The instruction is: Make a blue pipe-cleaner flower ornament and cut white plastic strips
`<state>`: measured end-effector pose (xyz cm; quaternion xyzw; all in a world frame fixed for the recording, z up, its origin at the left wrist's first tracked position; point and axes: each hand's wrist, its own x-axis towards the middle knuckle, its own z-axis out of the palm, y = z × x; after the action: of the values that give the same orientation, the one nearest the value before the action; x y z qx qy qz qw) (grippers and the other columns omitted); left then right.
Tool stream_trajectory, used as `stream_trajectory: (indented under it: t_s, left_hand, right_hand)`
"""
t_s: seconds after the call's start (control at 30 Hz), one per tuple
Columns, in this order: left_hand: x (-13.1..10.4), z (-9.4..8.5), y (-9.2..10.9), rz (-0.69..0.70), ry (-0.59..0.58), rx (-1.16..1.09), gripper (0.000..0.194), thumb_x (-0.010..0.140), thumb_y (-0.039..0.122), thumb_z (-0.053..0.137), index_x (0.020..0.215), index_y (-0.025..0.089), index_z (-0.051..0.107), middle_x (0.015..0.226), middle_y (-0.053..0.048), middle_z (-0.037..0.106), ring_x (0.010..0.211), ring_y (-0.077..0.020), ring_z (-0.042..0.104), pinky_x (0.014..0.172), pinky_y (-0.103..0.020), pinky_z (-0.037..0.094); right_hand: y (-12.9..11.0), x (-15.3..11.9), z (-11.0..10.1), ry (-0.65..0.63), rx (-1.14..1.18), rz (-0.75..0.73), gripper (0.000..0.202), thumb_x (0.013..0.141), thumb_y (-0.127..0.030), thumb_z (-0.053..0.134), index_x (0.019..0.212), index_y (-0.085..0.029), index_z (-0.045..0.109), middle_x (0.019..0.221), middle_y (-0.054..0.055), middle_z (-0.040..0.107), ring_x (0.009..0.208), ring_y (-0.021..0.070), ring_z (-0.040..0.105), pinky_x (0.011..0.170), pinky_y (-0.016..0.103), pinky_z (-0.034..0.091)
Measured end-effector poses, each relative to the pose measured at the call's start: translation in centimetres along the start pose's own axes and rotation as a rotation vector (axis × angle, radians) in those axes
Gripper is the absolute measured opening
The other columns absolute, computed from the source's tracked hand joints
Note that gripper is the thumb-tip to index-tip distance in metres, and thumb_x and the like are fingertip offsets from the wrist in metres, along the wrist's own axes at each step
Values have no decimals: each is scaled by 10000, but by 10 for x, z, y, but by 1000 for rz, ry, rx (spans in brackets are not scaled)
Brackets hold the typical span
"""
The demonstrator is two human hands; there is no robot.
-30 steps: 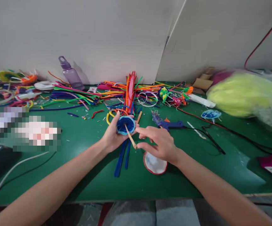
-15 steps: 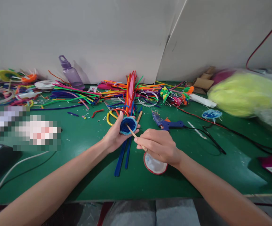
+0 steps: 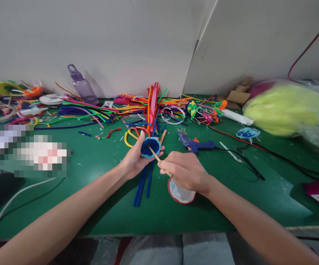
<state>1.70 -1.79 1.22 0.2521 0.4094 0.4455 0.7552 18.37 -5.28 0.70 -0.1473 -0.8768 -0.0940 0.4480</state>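
My left hand (image 3: 134, 154) is closed round a small blue cup-shaped piece (image 3: 150, 148), dark blue inside with a light blue rim, its opening tilted toward me. In my right hand (image 3: 183, 168) is a thin wooden stick (image 3: 155, 156), pinched by the fingers, its tip inside the blue piece. Below the right hand lies a white round dish with a red rim (image 3: 182, 192), partly covered by the hand. Another wooden stick (image 3: 163, 136) shows just behind the left fingertips. Dark blue pipe cleaners (image 3: 140, 187) lie under the left hand.
A blue hot glue gun (image 3: 196, 143) rests to the right, its cord trailing right. Bundles of coloured pipe cleaners (image 3: 132, 105) line the back by a purple bottle (image 3: 83, 88). Yellow-handled scissors (image 3: 128, 140) lie behind the left hand. A bagged yellow bundle (image 3: 283, 108) stands at right.
Both hands, the blue piece and the stick keep nearly the same place and pose. The whole view has shifted very slightly.
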Motion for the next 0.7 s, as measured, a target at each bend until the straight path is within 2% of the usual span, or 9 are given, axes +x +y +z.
stream_trajectory:
  t_s: [0.2, 0.33, 0.4, 0.5, 0.57, 0.7]
  left_hand:
    - [2, -2, -1, -3, -2, 3, 493, 945, 504, 414, 970, 89, 679, 934, -141, 730, 842, -217, 713, 731, -305, 583]
    - [5, -4, -2, 16, -11, -12, 500, 931, 519, 438, 970, 86, 685, 930, -133, 732, 860, -215, 709, 821, -340, 577]
    - [6, -4, -1, 18, -8, -16, 506, 927, 525, 445, 964, 84, 690, 922, -129, 732, 873, -214, 704, 855, -354, 571]
    - [7, -5, 2, 17, 21, -52, 515, 946, 508, 406, 917, 80, 691, 880, -126, 728, 881, -216, 698, 874, -377, 568]
    - [7, -6, 4, 9, 25, -101, 532, 961, 498, 367, 891, 79, 688, 837, -122, 722, 868, -218, 698, 879, -397, 567]
    - [6, -7, 8, -23, -22, -171, 583, 966, 513, 323, 892, 63, 687, 772, -124, 709, 778, -207, 700, 860, -404, 575]
  right_hand:
    - [0, 0, 0, -11, -4, -2, 170, 939, -88, 423, 1010, -140, 569, 752, 35, 691, 687, 125, 614, 617, 241, 495]
    - [3, -2, 2, -6, 4, 0, 139, 928, -141, 519, 1052, -147, 583, 742, 19, 688, 678, 118, 613, 623, 234, 500]
    - [5, -4, 3, 14, 43, 57, 279, 913, -245, 592, 1173, -147, 555, 801, 26, 697, 729, 123, 630, 648, 236, 514]
    - [7, -7, 4, 17, 77, 213, 475, 911, -358, 594, 1324, -160, 467, 865, 31, 697, 761, 120, 640, 643, 224, 520]
    - [9, -8, 3, 28, 66, 270, 432, 929, -316, 572, 1323, -172, 473, 834, 17, 687, 727, 108, 633, 623, 210, 510]
    - [13, -9, 4, 47, 31, 286, 312, 934, -217, 549, 1239, -151, 542, 811, 20, 686, 693, 102, 624, 625, 208, 498]
